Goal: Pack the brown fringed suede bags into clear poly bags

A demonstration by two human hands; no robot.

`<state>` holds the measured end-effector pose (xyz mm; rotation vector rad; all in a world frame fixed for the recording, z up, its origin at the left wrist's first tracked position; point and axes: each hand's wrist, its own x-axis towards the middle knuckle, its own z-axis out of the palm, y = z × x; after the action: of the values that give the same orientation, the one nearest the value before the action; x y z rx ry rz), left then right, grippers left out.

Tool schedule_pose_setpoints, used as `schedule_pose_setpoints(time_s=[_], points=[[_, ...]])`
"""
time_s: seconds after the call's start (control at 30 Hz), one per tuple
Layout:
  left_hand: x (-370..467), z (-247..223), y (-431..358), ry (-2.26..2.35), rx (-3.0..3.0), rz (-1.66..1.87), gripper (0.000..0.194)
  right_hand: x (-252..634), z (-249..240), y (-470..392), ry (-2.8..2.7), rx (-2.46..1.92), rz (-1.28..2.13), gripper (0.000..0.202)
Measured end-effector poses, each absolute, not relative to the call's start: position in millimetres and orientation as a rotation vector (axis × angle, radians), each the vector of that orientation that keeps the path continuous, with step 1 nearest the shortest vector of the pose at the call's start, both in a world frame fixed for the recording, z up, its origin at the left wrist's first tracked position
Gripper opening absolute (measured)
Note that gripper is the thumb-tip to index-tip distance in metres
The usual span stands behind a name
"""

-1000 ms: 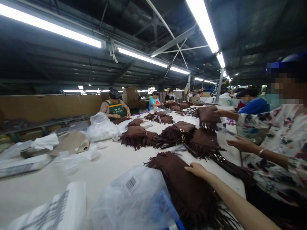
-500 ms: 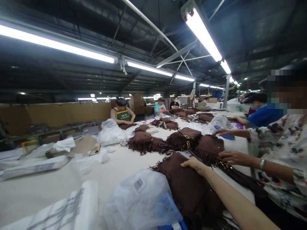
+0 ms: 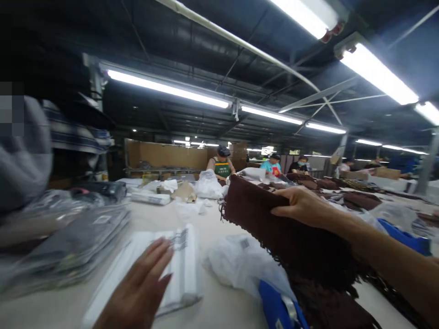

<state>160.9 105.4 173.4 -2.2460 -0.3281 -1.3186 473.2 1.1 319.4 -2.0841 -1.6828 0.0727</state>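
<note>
My right hand [image 3: 302, 208] grips the upper edge of a dark brown fringed bag [image 3: 260, 210], thumb on the near side. The bag hangs tilted above the table, its fringe trailing along the lower edge, and more brown fringed material [image 3: 329, 306] lies beneath it. Fingers stretched out, my left hand [image 3: 142, 278] is over a flat stack of white plastic bags [image 3: 185, 265] with dark print; whether it touches them I cannot tell. Between the hands sit a crumpled translucent plastic bag [image 3: 229, 260] and a blue object [image 3: 277, 306] with a shiny metal strip.
Grey items in clear plastic [image 3: 92, 237] are piled at the left, beside a person's patterned sleeve [image 3: 72, 128]. Across the table a person in a green apron [image 3: 222, 169] works. Several brown bags [image 3: 360, 201] and a second blue object [image 3: 404, 237] lie to the right.
The view has swung left. My right hand has lifted the brown bag off the table, where it lay flat before. My left hand has come into view over the white plastic bags.
</note>
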Motion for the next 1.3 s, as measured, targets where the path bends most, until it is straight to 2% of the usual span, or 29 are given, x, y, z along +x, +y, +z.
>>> schedule_pose_setpoints(time_s=[0.1, 0.17, 0.33, 0.5, 0.67, 0.8, 0.93, 1.07, 1.2, 1.3], points=[[172.6, 216.8, 76.0, -0.155, -2.507, -1.234, 0.051, 398.9, 319.0, -6.1, -2.122, -2.034, -0.259, 0.016], [174.1, 237.8, 64.8, -0.223, -2.690, -1.089, 0.057, 358.2, 305.9, -12.6, -2.294, -1.977, -0.368, 0.012], [114.5, 228.3, 49.5, -1.003, -3.155, -0.325, 0.012, 299.8, 263.3, -31.4, -2.633, -1.791, -0.068, 0.009], [55.4, 204.4, 17.8, -1.208, -3.217, 0.109, 0.003, 269.7, 252.9, -53.8, -2.800, -1.653, 0.221, 0.009], [38.7, 211.2, 3.0, -1.157, -3.036, 0.254, 0.009, 263.0, 254.0, -57.7, -2.866, -1.835, 0.296, 0.013], [22.6, 222.1, 15.4, -1.248, -2.915, 0.305, 0.017, 282.5, 236.5, -36.0, -2.818, -1.857, 0.440, 0.014], [0.9, 240.9, 32.6, -1.384, -2.818, 0.342, 0.012, 299.7, 229.5, -14.3, -2.726, -1.871, 0.339, 0.016], [-17.3, 259.0, 47.3, -1.525, -2.735, 0.293, 0.006, 302.5, 244.7, 1.6, -2.690, -1.892, 0.260, 0.023], [-24.7, 249.7, 67.0, -1.452, -2.634, 0.183, 0.011, 293.8, 247.9, 24.5, -2.689, -1.888, 0.291, 0.011], [-24.4, 230.5, 86.1, -1.267, -2.505, 0.128, 0.016, 287.8, 237.6, 44.2, -2.704, -1.866, 0.221, 0.011]])
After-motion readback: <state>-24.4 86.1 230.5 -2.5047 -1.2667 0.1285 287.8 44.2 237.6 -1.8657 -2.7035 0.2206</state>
